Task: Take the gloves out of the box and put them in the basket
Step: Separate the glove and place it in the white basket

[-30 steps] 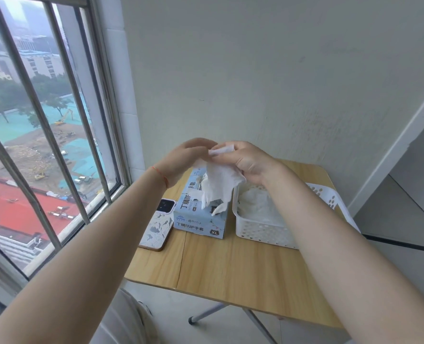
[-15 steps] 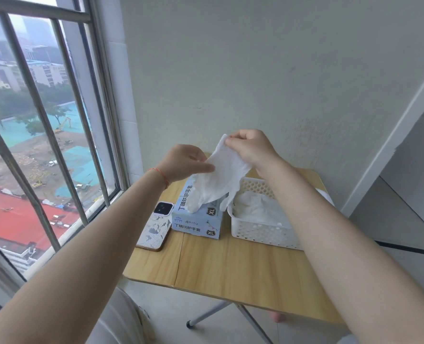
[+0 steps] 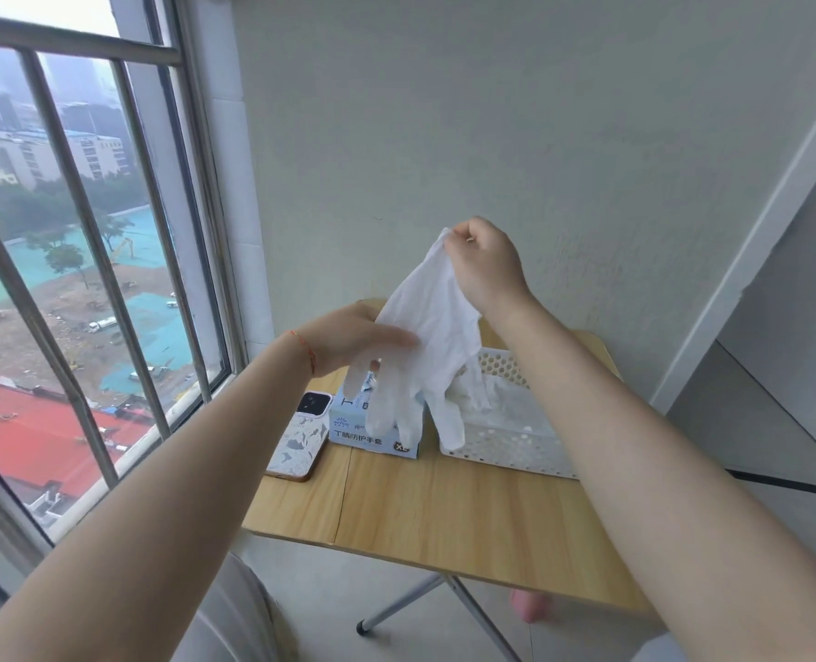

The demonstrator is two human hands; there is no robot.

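Since a moment ago the right hand [image 3: 484,269] has lifted higher, pinching the glove [image 3: 432,341] by its cuff so it hangs straight, while the left hand's [image 3: 353,339] loose fingers steady it above the box [image 3: 372,430], beside the basket [image 3: 506,449].

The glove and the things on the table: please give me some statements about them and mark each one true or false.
1. The right hand pinches the white glove at its cuff, and the glove hangs with its fingers down. True.
2. The glove box stands to the right of the basket. False: the box is left of the white basket.
3. A phone lies on the wooden table, left of the box. True.
4. The basket holds nothing. False: white gloves already lie in it.
5. The left hand rests flat on the table. False: it is raised and touches the hanging glove with straight fingers.
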